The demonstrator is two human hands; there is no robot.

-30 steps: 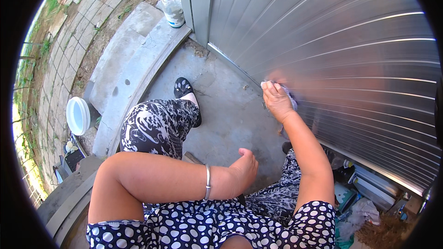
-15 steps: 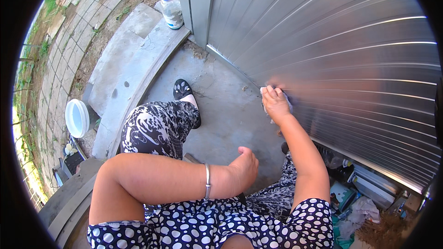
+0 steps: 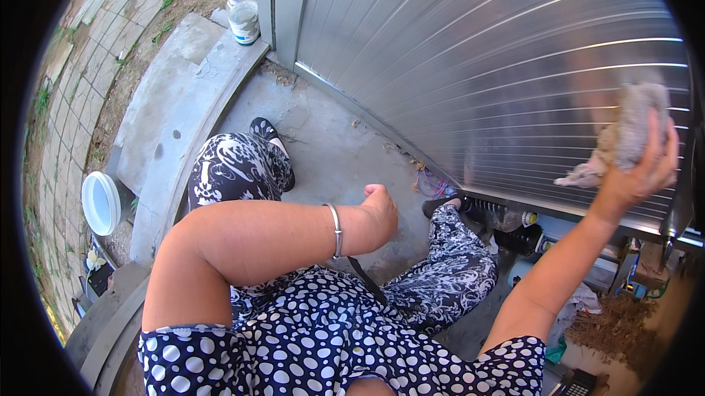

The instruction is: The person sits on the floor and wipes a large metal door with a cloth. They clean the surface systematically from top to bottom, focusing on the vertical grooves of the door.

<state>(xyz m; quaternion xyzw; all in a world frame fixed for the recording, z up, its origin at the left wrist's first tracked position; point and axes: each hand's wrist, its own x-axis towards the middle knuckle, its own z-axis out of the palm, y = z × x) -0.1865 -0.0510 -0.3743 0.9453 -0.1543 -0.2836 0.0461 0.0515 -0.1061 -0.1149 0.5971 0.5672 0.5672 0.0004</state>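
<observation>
My right hand (image 3: 650, 157) is closed on a crumpled grey-beige rag (image 3: 640, 121), holding it up at the right part of a ribbed, shiny metal door (image 3: 470, 66). The rag is blurred, and part of it hangs loose beside the wrist. My left hand (image 3: 378, 218), below a silver bangle (image 3: 335, 231) on the wrist, is held in front of my body. Its fingers are curled in, the thumb lies on top, and nothing shows in it.
On the concrete ledge (image 3: 172, 110) at the left stands a clear jar (image 3: 243, 18) with a blue lid. A white bucket (image 3: 101, 204) tilts beside the step. Bottles, a broom head (image 3: 613, 326) and other clutter lie low at the right, under the door's edge. My legs straddle the concrete floor (image 3: 330, 139).
My right hand has swept the rag from the door's lower edge to the right and up across the panel. My left hand stays curled, and the whole view has shifted a little.
</observation>
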